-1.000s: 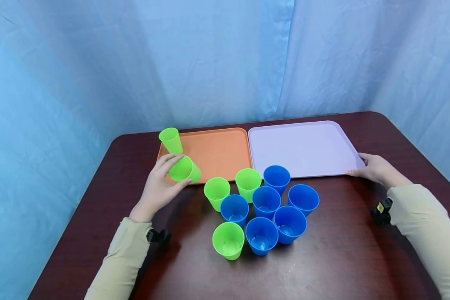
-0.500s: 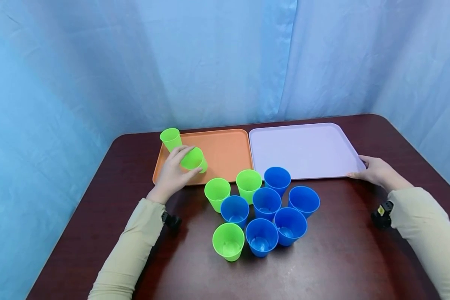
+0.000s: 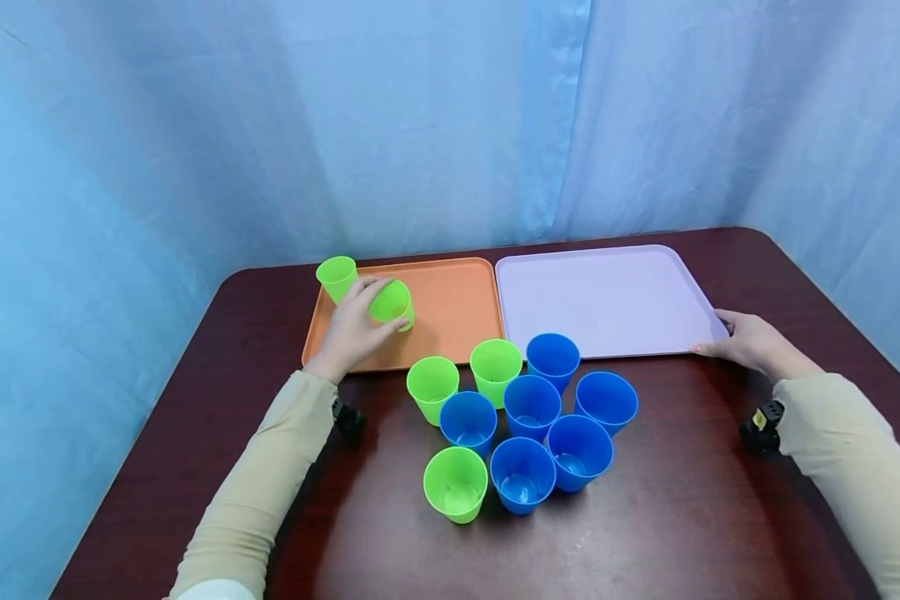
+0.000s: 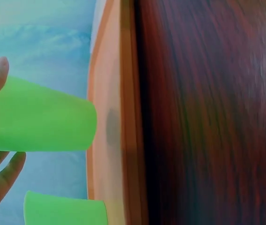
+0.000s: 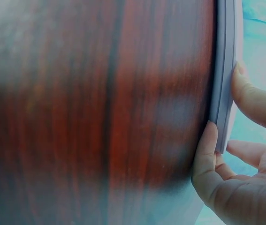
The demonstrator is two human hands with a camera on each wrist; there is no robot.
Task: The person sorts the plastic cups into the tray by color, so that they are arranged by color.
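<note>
Two trays side by side at the counter's [image 3: 682, 517] far edge: orange tray [image 3: 450, 312] toward the far-left corner, lavender tray [image 3: 607, 296] to its right, edges touching or nearly so.

Cup cluster mid-counter, just in front of the trays: six blue cups [image 3: 531, 406], three green cups [image 3: 432, 387] on its left side, all upright, packed close.

Left hand [image 3: 352, 333] has fingers and thumb curled round a green cup [image 3: 392, 303], over the far-left part of the orange tray. Wrist view shows that held cup [image 4: 39, 117] just above or touching the tray floor; can't tell which. A second green cup [image 3: 337, 277] stands upright at the tray's far-left corner, just beside the held one.

Change over the last second: held cup moved from the tray's near edge, tilted, inward and back, now next to the corner cup. Reads as a placement nearly done, release pending.

Right hand [image 3: 746, 340] unchanged: pinches the lavender tray's near-right corner, thumb under the rim, fingers on top per the wrist view [image 5: 245, 154].
</note>
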